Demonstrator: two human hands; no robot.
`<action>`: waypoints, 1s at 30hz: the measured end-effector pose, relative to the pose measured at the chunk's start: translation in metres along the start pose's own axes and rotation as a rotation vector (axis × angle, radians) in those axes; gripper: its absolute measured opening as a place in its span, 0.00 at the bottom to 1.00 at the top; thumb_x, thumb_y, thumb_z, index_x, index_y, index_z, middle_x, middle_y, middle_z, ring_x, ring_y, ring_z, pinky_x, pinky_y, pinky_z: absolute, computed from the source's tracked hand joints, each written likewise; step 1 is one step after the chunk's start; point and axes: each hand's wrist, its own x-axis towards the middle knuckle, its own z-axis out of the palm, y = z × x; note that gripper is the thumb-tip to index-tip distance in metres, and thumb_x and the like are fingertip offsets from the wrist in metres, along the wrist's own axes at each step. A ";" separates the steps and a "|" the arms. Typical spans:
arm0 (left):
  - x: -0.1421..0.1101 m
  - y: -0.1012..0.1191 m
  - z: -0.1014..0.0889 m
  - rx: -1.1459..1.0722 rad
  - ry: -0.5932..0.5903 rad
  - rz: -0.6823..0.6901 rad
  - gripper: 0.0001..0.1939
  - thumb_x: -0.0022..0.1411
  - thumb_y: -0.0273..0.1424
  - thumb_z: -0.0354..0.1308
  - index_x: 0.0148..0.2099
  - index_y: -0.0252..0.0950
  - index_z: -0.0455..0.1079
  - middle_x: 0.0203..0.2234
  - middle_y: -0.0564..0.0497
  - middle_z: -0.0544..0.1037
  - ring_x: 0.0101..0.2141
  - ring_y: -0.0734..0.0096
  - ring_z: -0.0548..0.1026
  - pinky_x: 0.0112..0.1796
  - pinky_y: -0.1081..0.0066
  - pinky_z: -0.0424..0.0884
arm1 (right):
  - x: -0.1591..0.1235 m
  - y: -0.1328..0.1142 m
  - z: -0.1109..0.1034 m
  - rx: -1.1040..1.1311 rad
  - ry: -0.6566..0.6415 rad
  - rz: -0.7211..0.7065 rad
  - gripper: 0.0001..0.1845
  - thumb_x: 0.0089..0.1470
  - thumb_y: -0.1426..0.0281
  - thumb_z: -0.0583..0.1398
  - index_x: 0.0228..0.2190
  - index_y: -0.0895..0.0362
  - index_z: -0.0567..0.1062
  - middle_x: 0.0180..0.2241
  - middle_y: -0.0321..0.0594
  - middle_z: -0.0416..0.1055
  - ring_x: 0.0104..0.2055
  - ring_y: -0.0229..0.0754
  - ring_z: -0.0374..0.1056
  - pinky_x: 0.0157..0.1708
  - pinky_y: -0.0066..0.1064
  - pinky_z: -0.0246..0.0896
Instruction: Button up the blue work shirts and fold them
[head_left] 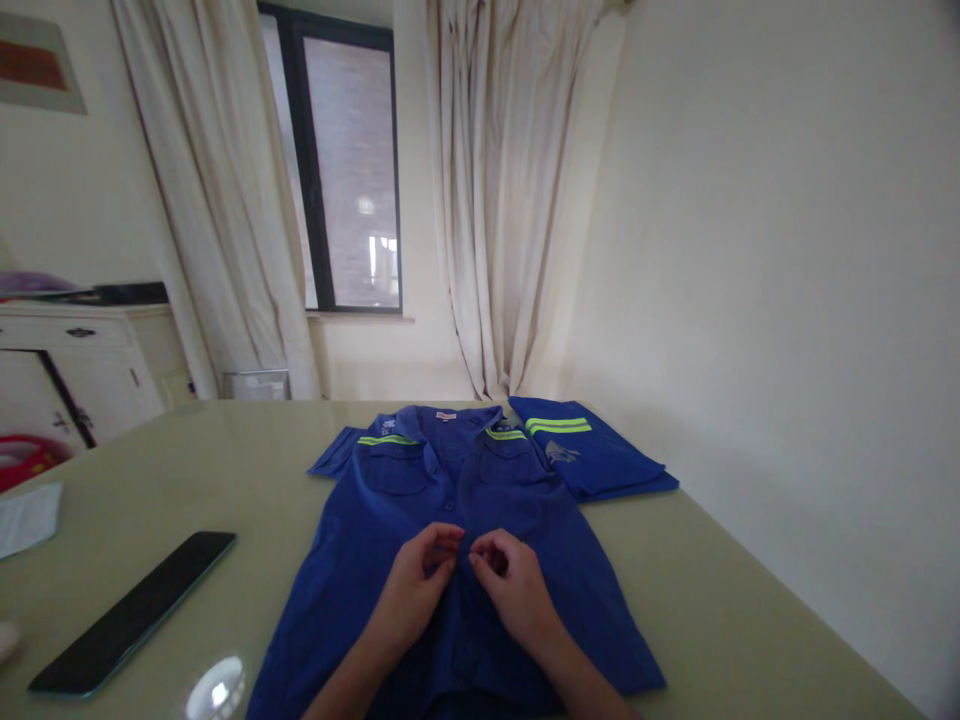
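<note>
In the head view, the left hand (420, 580) and right hand (517, 585) curl narrowly, grip unclear, at the placket (465, 625) of the blue work shirt (360, 570) on the surface (247, 475), seemingly buttoning, which next calls for careful alignment.

Blue shirt (484, 505) partly beyond the bottom edge, its neck label (446, 416) illegibly small

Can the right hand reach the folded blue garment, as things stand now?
Probably yes, with a stretch forward: between the right hand and the folded blue garment, only the flat-lying shirt and some table surface seem to lie.
</note>
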 end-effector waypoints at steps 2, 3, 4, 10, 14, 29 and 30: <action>0.000 0.000 0.000 0.001 -0.015 -0.008 0.16 0.57 0.30 0.59 0.49 0.37 0.74 0.42 0.47 0.81 0.43 0.64 0.80 0.47 0.63 0.75 | 0.001 0.002 -0.001 0.033 -0.006 0.027 0.08 0.54 0.67 0.62 0.32 0.57 0.80 0.26 0.36 0.72 0.28 0.39 0.66 0.30 0.27 0.59; 0.000 0.000 0.000 0.007 -0.018 -0.014 0.16 0.57 0.30 0.59 0.48 0.37 0.74 0.42 0.47 0.81 0.43 0.64 0.80 0.47 0.64 0.75 | 0.002 0.003 -0.001 0.042 -0.011 0.038 0.09 0.55 0.66 0.62 0.33 0.57 0.80 0.26 0.36 0.73 0.29 0.39 0.66 0.30 0.28 0.59; 0.000 0.001 0.001 0.019 -0.015 -0.018 0.15 0.57 0.30 0.59 0.48 0.37 0.74 0.42 0.47 0.81 0.43 0.63 0.80 0.47 0.64 0.75 | 0.002 0.004 -0.001 0.046 -0.013 0.044 0.09 0.55 0.66 0.62 0.33 0.58 0.80 0.26 0.37 0.73 0.29 0.39 0.67 0.30 0.28 0.59; -0.005 0.003 0.004 0.259 0.026 0.085 0.14 0.61 0.25 0.54 0.47 0.41 0.73 0.39 0.51 0.82 0.42 0.66 0.80 0.47 0.66 0.74 | 0.001 0.006 -0.001 0.029 -0.030 0.009 0.08 0.56 0.68 0.61 0.32 0.57 0.80 0.26 0.36 0.73 0.28 0.39 0.66 0.29 0.28 0.58; -0.008 -0.003 0.003 0.449 0.005 0.173 0.19 0.62 0.21 0.51 0.50 0.44 0.71 0.38 0.53 0.82 0.41 0.68 0.80 0.45 0.68 0.75 | -0.003 -0.001 -0.002 -0.087 -0.047 -0.079 0.09 0.57 0.73 0.59 0.32 0.55 0.81 0.29 0.36 0.71 0.30 0.39 0.67 0.31 0.28 0.58; -0.008 0.007 -0.003 0.894 -0.011 0.409 0.14 0.67 0.21 0.52 0.41 0.42 0.76 0.37 0.51 0.76 0.39 0.67 0.75 0.42 0.70 0.73 | 0.001 -0.002 -0.005 -0.055 -0.013 -0.053 0.07 0.56 0.71 0.62 0.31 0.54 0.82 0.33 0.38 0.72 0.34 0.40 0.68 0.35 0.29 0.60; -0.007 0.010 -0.005 0.875 -0.017 0.403 0.13 0.67 0.22 0.52 0.41 0.42 0.76 0.37 0.51 0.76 0.39 0.67 0.75 0.42 0.69 0.72 | 0.001 -0.002 -0.003 -0.051 0.005 -0.056 0.07 0.56 0.71 0.61 0.30 0.55 0.81 0.33 0.38 0.72 0.34 0.40 0.68 0.35 0.29 0.60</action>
